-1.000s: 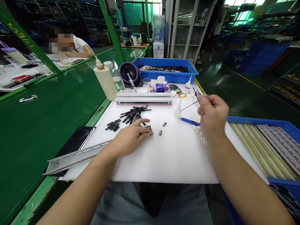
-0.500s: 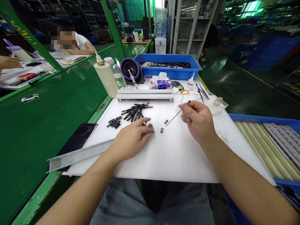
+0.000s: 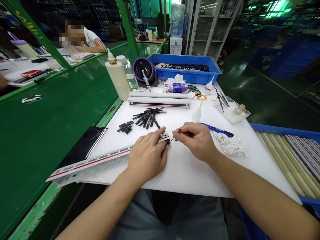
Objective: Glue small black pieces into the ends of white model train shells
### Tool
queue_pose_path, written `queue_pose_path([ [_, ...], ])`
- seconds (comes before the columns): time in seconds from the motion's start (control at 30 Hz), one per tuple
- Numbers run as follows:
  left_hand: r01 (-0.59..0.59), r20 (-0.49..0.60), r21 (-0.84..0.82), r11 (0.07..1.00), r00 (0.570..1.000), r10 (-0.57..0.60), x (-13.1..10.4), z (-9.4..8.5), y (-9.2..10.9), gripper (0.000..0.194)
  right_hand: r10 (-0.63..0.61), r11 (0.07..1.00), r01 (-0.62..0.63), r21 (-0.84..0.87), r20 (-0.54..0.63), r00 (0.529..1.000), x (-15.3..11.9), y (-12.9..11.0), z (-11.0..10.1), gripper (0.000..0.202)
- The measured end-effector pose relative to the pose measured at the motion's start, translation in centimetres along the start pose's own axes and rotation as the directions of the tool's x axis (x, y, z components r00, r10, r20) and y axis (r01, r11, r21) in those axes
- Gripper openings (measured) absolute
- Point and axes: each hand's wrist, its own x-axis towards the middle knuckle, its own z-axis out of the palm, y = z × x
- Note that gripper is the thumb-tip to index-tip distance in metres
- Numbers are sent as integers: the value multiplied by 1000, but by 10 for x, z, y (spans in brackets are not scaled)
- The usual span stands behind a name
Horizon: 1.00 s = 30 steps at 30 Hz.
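Observation:
My left hand [image 3: 147, 155] is closed round the near-right end of a long white model train shell [image 3: 100, 158] with a red stripe and dark windows. The shell lies tilted on its side, its other end reaching over the table's left edge. In a pinch, my right hand [image 3: 197, 140] holds a thin black rod [image 3: 172, 140] with a dark knob at its upper end. Its lower tip is at the shell's open end; whether it touches I cannot tell. A small black part [image 3: 176, 139] lies just beside, partly hidden. Black strips [image 3: 149, 117] and small black plates [image 3: 125, 127] lie in piles behind my left hand.
White shells [image 3: 160, 100] lie across the back. Behind are a glue bottle [image 3: 117, 78], a purple-rimmed black container [image 3: 143, 70] and a blue bin [image 3: 185, 75]. A blue pen [image 3: 217, 129] and crumpled tissue [image 3: 231, 145] lie right. A co-worker [image 3: 92, 41] sits beyond the green partition.
The train shell has been turned so its striped side shows. My right hand has moved left and down, bringing the rod to the shell's end. The pen and tissue are uncovered.

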Motion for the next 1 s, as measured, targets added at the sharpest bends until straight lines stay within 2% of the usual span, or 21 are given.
queue_pose_path([
  [0.57, -1, -27, -7, 1000, 1000, 1, -1, 2, -1, 24, 32, 999, -32, -3, 37, 999, 1, 3, 6, 11],
  [0.63, -5, -32, -6, 1000, 999, 5, -2, 2, -1, 24, 21, 1000, -21, 4, 4, 1000, 4, 0, -3, 11],
  [0.7, -10, -43, -4, 1000, 999, 10, -2, 1, -2, 24, -27, 1000, 26, -8, -140, 990, 9, -3, -24, 13],
  [0.73, -13, -51, -1, 1000, 999, 13, -3, 1, -2, 24, -75, 997, 66, -43, -276, 958, 13, -4, -40, 14],
  [0.77, -17, -57, 2, 1000, 998, 17, -3, 1, -3, 24, -137, 989, 100, -108, -433, 891, 17, -4, -58, 15],
  [0.83, -25, -69, 13, 1000, 997, 26, -2, 3, -5, 25, -280, 951, 92, -296, -696, 661, 24, -1, -98, 16],
  [0.87, -33, -70, 19, 999, 997, 35, -2, 3, -5, 25, -345, 922, 48, -383, -761, 550, 27, 1, -117, 15],
  [0.9, -41, -69, 26, 999, 997, 42, -1, 4, -6, 26, -391, 894, -10, -448, -791, 470, 28, 5, -135, 16],
  [0.93, -49, -67, 31, 998, 996, 51, 0, 4, -8, 27, -414, 870, -73, -488, -802, 430, 29, 9, -150, 16],
  [1.0, -65, -53, 38, 997, 996, 67, 3, 5, -10, 29, -417, 838, -171, -518, -810, 411, 28, 20, -170, 19],
])
